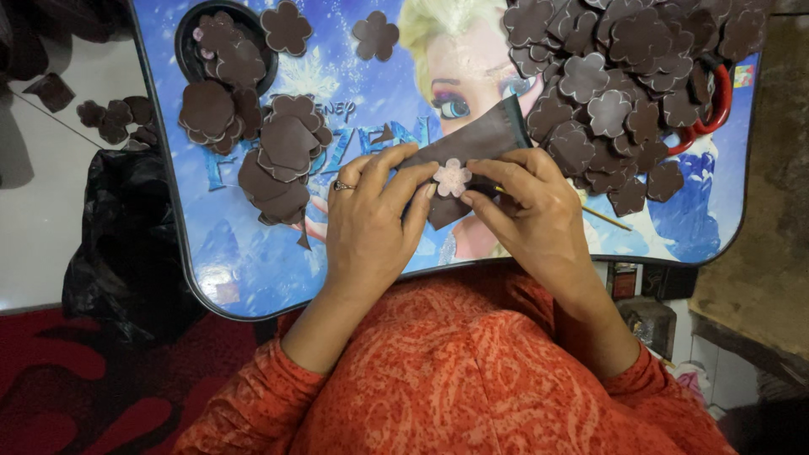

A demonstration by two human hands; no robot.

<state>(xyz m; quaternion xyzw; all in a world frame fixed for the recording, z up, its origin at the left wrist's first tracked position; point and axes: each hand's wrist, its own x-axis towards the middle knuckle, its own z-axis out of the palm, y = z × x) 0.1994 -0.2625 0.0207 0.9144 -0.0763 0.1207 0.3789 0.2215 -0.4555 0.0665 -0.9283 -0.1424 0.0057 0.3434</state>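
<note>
Item: dark brown fabric strip (472,147), long axis running from lower left to upper right, held over the near edge of the blue printed surface (253,270). Left hand (371,219), ring on one finger, pins its lower end, grip closed on the fabric. Right hand (527,211) pinches a pale pink flower template (452,177) flat against the strip, between both hands. Surrounding: heap of brown flower cut-outs (624,76) far right, over red-handled scissors (716,101); smaller stacks (278,152) left; black round dish (226,42); thin stick (607,217) beneath the right hand.
</note>
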